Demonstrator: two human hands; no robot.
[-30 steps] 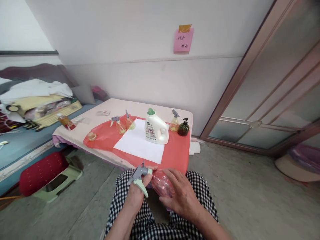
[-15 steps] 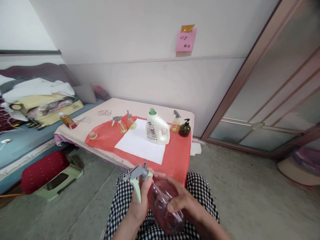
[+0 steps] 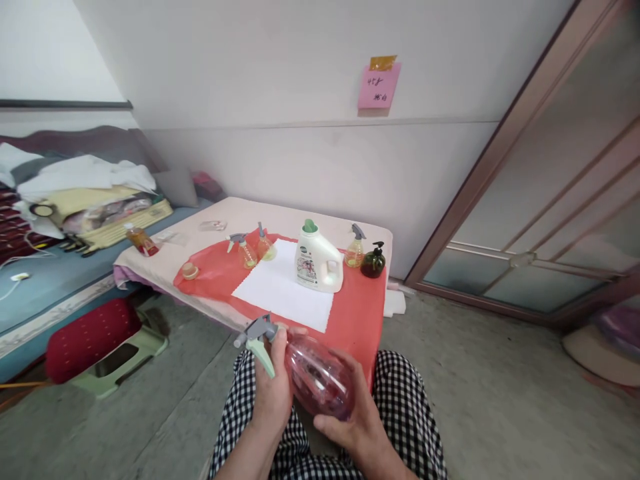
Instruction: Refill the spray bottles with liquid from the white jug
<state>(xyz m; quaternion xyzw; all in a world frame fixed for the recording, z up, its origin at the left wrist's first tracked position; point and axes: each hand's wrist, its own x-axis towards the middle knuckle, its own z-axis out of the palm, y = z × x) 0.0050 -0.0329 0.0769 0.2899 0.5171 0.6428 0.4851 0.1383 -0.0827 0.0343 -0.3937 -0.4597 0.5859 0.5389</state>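
Observation:
Above my lap lies a clear pink spray bottle (image 3: 320,377), tilted on its side with its grey and pale green trigger head (image 3: 260,333) toward the left. My left hand (image 3: 276,380) is closed round its neck just below the trigger. My right hand (image 3: 353,417) grips the rounded base from the right, thumb underneath. Beyond my hands, a white detergent jug (image 3: 313,263) with a green cap stands on a white cloth (image 3: 280,293). That cloth lies over a red plastic sheet (image 3: 356,327) on the table.
Yellowish spray bottles (image 3: 247,255) stand left of the jug; another spray bottle (image 3: 355,250) and a dark green pump bottle (image 3: 373,262) stand right. A small round cap (image 3: 190,271) and an amber bottle (image 3: 141,240) are farther left. A red-topped stool (image 3: 93,340) is on the floor.
The pink spray bottle has swung up toward horizontal, its trigger head shifting left. My right hand has slid from its side to its base. The view has shifted slightly.

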